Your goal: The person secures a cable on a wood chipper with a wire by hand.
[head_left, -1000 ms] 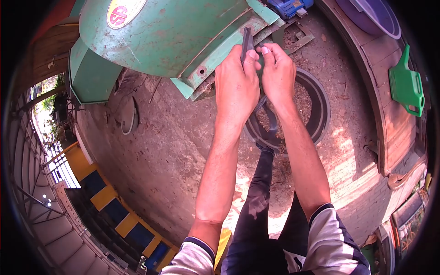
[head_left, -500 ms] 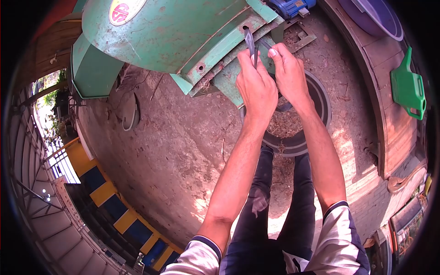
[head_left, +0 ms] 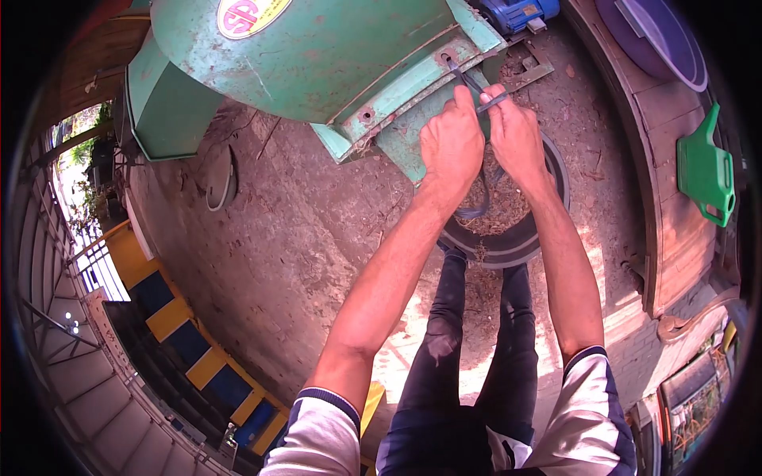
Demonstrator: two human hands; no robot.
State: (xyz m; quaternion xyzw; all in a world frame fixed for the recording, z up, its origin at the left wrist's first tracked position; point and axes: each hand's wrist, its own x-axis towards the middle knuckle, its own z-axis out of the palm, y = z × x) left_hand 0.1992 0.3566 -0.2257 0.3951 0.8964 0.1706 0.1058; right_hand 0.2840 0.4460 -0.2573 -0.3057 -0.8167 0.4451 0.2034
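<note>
A dark strap (head_left: 470, 78) runs through a hole in the flange of the green metal machine (head_left: 317, 59). My left hand (head_left: 452, 143) is closed on the strap just below that hole. Beside it, my right hand (head_left: 516, 139) pinches another part of the strap, which crosses over itself between my fingertips. A loose length dangles below my hands, over a round dark tub (head_left: 508, 258) holding dry chopped material (head_left: 508, 208).
A blue motor (head_left: 520, 11) sits by the machine at the top. At right, a purple basin (head_left: 667, 40) and a green watering can (head_left: 705, 174) rest on a ledge (head_left: 675, 238). A curved grey piece (head_left: 222, 181) lies on the floor at left.
The strap ends now cross between my hands, and my right hand has tilted its part sideways. The view has shifted slightly, and more of the loose strap shows above the tub.
</note>
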